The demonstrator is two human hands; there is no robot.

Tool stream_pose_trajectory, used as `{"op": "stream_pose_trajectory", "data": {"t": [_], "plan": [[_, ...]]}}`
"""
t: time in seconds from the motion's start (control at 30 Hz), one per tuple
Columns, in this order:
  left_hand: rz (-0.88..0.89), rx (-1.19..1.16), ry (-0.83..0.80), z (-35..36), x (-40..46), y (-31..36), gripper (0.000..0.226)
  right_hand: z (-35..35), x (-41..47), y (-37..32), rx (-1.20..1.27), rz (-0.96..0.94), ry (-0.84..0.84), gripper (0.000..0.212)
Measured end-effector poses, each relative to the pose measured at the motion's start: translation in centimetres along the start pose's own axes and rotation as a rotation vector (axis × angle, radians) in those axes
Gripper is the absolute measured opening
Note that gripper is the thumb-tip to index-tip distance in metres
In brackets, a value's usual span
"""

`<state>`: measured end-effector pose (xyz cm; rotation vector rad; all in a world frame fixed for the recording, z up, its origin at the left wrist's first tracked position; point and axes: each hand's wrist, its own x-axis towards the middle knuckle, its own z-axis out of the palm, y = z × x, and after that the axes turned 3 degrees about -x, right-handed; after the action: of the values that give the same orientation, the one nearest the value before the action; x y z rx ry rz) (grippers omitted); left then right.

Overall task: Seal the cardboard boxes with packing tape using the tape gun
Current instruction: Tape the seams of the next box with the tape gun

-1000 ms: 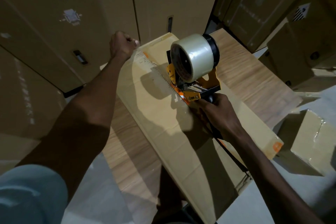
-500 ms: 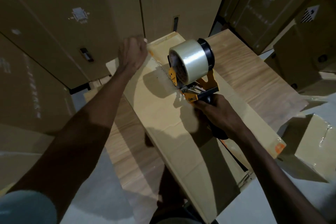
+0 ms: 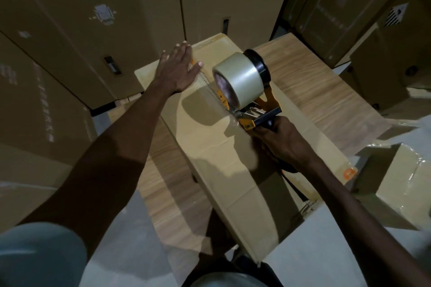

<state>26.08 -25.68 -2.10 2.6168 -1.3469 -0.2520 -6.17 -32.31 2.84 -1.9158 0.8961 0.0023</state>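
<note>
A long flat cardboard box [image 3: 210, 147] lies diagonally on a wooden table [image 3: 314, 91]. My right hand [image 3: 282, 142] grips the handle of an orange tape gun [image 3: 254, 109] that carries a clear tape roll [image 3: 238, 79]; its front end sits on the box's centre seam. My left hand [image 3: 177, 70] lies flat with straight fingers on the far end of the box, pressing the taped seam just left of the roll.
Tall stacked cartons [image 3: 105, 18] wall in the far side and the right. A smaller taped box [image 3: 405, 189] sits on the floor at right. Grey floor [image 3: 326, 258] shows near my legs.
My left hand went from a fist at the box's far edge to a flat open palm on the taped end. The tape gun stays on the seam.
</note>
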Motion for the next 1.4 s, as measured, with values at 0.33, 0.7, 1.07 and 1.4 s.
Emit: {"op": "stream_pose_trajectory", "data": {"t": [0.33,0.7,1.07,1.4], "plan": [[-0.031,0.075,-0.034,0.2,-1.6,2.3,0.069,-0.1,-5.4,1.9,-0.003,0.025,0.046,0.022],[0.055,0.065,-0.081,2.2,-6.1,5.5,0.075,-0.6,-6.5,2.6,-0.029,-0.038,0.052,0.021],[-0.079,0.086,-0.048,2.2,-9.1,9.8,0.065,-2.5,-12.2,7.2,-0.025,-0.069,0.033,0.021],[-0.056,0.055,-0.089,3.4,-12.4,12.5,0.073,-2.8,-13.1,8.0,0.015,-0.162,0.005,0.028]]}}
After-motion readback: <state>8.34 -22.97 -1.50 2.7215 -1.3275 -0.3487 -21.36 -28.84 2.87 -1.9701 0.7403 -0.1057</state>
